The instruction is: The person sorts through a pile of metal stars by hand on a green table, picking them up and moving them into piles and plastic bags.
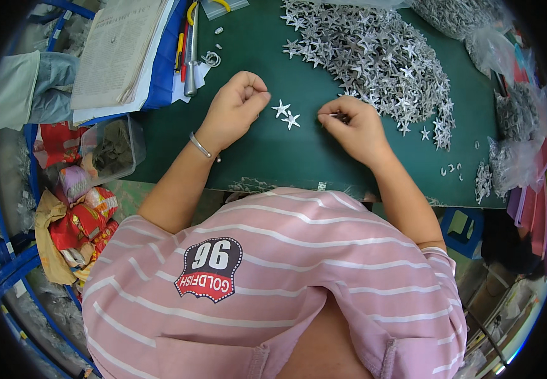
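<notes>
My left hand (239, 107) hovers over the green table with its fingers curled and thumb pressed to the index finger; whatever is in the pinch is hidden. Just to its right lie two small silver starfish-shaped pieces (291, 120), close together. My right hand (359, 129) is closed, palm inward, around several small dark grey pieces (342, 117) whose shape I cannot make out. Beyond that hand spreads a large heap of silver starfish-shaped pieces (381, 60), a few of them loose at its right edge.
The green table (254, 151) carries a paper stack (119, 50), a metal rod-like tool (191, 69), pens and yellow-handled scissors on the left. Plastic bags of grey pieces (518, 110) line the right edge. A clear plastic box (136, 148) stands at the left edge; a blue stool (463, 232) is below right.
</notes>
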`<action>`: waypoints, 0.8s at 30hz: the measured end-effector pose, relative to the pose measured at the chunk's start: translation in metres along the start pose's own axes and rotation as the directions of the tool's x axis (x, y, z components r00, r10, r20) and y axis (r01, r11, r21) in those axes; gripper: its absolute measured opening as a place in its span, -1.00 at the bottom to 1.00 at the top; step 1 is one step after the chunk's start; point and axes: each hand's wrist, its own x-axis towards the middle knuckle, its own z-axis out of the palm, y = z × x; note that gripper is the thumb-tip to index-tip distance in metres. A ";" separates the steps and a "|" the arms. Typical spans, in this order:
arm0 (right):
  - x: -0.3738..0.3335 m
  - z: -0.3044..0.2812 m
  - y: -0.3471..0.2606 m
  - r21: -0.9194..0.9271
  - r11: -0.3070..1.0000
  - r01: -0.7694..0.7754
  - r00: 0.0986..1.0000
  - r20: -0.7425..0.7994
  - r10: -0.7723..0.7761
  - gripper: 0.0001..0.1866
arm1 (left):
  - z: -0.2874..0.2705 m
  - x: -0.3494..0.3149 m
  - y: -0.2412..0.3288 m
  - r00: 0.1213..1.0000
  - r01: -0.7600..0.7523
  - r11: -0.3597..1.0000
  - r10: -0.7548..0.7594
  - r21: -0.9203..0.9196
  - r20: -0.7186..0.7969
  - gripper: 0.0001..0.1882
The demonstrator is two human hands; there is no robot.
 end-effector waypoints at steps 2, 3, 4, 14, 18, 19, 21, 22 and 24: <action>0.000 -0.010 -0.002 0.418 0.842 -0.342 0.940 0.155 0.305 -0.91 | 0.009 -0.007 0.007 0.980 -0.185 0.893 0.196 0.410 0.016 -0.75; 0.002 -0.012 0.002 0.610 0.705 -0.361 0.933 0.242 0.267 -0.89 | 0.013 -0.008 0.010 0.956 -0.264 0.767 0.287 0.585 0.056 -0.75; 0.001 -0.011 0.003 0.745 0.571 -0.347 0.936 0.232 0.266 -0.88 | 0.014 -0.006 0.006 0.937 -0.321 0.702 0.331 0.636 0.109 -0.75; -0.001 0.011 -0.012 -0.122 0.983 0.139 0.986 0.111 -0.126 -0.67 | 0.019 -0.008 -0.004 0.877 -0.455 0.549 0.413 0.701 0.245 -0.72; -0.011 0.015 -0.012 -0.288 0.912 0.293 0.951 0.188 -0.246 -0.71 | 0.025 -0.010 0.002 0.855 -0.518 0.531 0.360 0.671 0.374 -0.70; -0.016 0.019 -0.013 -0.330 0.902 0.279 0.957 0.171 -0.234 -0.75 | 0.026 -0.009 0.001 0.836 -0.548 0.516 0.365 0.658 0.410 -0.70; -0.015 0.018 -0.011 -0.322 0.895 0.307 0.951 0.129 -0.280 -0.78 | 0.027 -0.005 0.004 0.815 -0.579 0.497 0.345 0.646 0.465 -0.70; -0.014 0.017 -0.007 -0.292 0.895 0.339 0.941 0.093 -0.326 -0.80 | 0.026 -0.004 0.005 0.813 -0.582 0.490 0.318 0.649 0.488 -0.70; -0.009 0.009 -0.008 -0.091 0.988 0.125 0.989 0.093 -0.116 -0.85 | 0.025 -0.007 0.007 0.809 -0.584 0.473 0.264 0.660 0.526 -0.70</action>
